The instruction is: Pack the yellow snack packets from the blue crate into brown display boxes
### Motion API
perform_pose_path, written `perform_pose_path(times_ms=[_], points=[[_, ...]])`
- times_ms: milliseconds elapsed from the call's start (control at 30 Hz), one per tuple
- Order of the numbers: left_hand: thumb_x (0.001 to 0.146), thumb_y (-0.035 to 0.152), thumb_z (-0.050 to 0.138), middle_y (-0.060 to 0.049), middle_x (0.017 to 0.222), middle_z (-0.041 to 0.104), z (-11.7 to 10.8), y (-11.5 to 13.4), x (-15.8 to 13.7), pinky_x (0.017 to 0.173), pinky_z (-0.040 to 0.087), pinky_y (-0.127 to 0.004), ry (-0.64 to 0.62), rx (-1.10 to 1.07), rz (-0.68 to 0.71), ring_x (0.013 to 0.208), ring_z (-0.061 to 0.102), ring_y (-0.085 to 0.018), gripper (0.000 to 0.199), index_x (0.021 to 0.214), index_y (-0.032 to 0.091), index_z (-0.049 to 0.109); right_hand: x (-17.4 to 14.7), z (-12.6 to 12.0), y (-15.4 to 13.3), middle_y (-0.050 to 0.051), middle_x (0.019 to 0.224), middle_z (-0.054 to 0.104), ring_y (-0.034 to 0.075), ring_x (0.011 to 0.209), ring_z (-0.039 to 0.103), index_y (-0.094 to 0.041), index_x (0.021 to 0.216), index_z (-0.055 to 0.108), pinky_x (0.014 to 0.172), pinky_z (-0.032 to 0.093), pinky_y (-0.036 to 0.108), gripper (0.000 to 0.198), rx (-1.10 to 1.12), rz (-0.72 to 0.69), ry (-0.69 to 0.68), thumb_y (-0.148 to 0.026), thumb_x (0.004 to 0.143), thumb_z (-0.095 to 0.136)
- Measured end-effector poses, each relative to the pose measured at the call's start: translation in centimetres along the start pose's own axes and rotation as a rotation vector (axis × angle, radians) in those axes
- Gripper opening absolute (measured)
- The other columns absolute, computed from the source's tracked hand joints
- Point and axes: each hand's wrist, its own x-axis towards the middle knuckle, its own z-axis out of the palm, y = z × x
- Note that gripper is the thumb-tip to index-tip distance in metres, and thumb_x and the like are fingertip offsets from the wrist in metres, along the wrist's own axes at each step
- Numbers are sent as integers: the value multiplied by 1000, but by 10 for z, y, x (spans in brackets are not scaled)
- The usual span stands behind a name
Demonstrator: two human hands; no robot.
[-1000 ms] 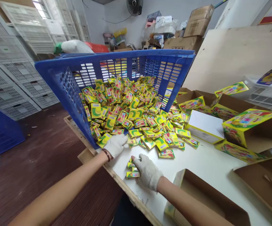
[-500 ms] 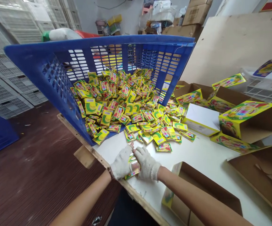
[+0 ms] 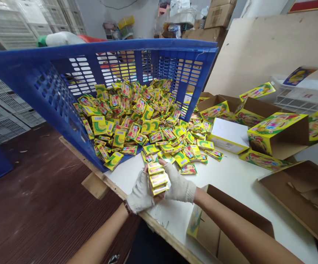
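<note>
Head view: both hands come together near the front edge of a white surface (image 3: 230, 176), clamped on a short stack of small packs (image 3: 157, 179) held between them. The left hand (image 3: 141, 194) grips the stack from its left side, and the right hand (image 3: 178, 183) closes on it from the right. Each wears a pale knit glove with bare fingertips, and a dark bracelet (image 3: 127, 207) circles the left wrist. The held packs are yellow with shiny edges turned up, one against the next. Just beyond the hands, a blue crate (image 3: 101, 44) lies tipped with its open side toward the person, and a heap of loose packs (image 3: 137, 110) spills from it onto the surface. Under the right forearm sits an open carton (image 3: 203, 238), its plain brown inside showing; another brown carton (image 3: 293, 190) lies open at the right. Behind these, a white-topped box (image 3: 229, 132) stands beside the spilled packs, next to several printed yellow boxes (image 3: 276, 126). On the left, pale crates (image 3: 4, 126) are stacked on a dark red floor (image 3: 32, 190).
</note>
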Motion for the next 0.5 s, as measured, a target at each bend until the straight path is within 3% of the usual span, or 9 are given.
perform_pose_path(times_ms=[133,233,300,400,500], points=[[51,29,79,-15,120,57,2,-11,6,102,43,-45,-47,99,24,115,55,-33,82,124,17,43,7,26,16,18,138,43,27,118,52,-17,146,16,108,36,44,106,-58,86,-77,-14,56,71],[55,29,79,-13,117,60,-6,0,1,89,51,-39,-76,48,-59,103,63,-29,83,128,20,40,5,18,1,15,134,48,23,109,58,-20,147,13,102,42,41,105,70,139,-110,-13,59,70],[56,33,81,-14,127,57,-14,19,-5,93,49,-39,-93,-11,-66,110,61,-30,93,136,20,34,-3,-5,-22,14,134,49,24,112,56,-21,148,14,102,41,42,108,156,125,-88,-16,57,74],[58,52,79,-17,145,41,-20,52,-11,109,38,-44,-249,-208,105,132,43,-35,108,145,17,26,-32,-53,-61,13,138,45,26,123,50,-23,147,16,105,37,42,115,363,94,-38,-30,54,83],[72,69,60,-15,153,32,-1,73,-16,113,34,-44,-413,-533,168,138,35,-34,102,150,18,18,-80,-99,-84,11,140,45,27,123,50,-27,146,22,100,42,41,110,558,215,-27,-47,57,82]])
